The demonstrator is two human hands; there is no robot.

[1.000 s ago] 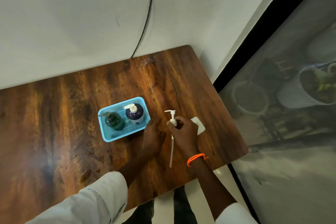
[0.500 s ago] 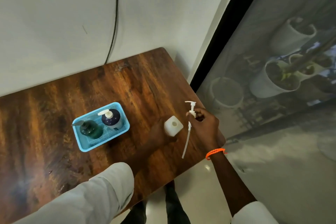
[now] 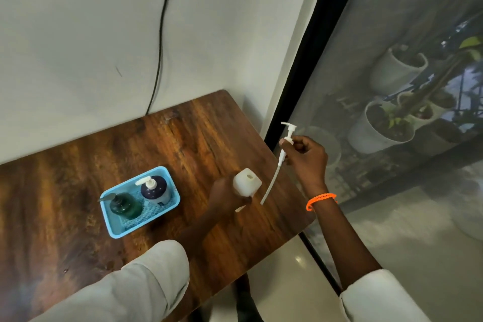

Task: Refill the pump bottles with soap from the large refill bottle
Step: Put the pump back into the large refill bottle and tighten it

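Note:
A white square refill bottle (image 3: 247, 182) stands on the wooden table (image 3: 183, 144), its round mouth uncovered. My left hand (image 3: 224, 197) grips its lower side. My right hand (image 3: 307, 157) pinches a white pump head (image 3: 287, 136) lifted clear of the bottle; the long dip tube (image 3: 270, 185) hangs down to the left, beside the bottle. A blue tray (image 3: 162, 209) to the left holds a green pump bottle (image 3: 125, 205) and a dark blue pump bottle (image 3: 154, 189), both with pumps on.
The table's right edge is close to my right hand, with a tiled floor (image 3: 418, 243) below. A black frame (image 3: 308, 60) and a screen with potted plants behind it lie to the right. A black cable (image 3: 160, 34) runs down the wall.
My right hand has lifted the pump head and its tube out of the white bottle and moved it up and to the right. The left hand stays on the bottle.

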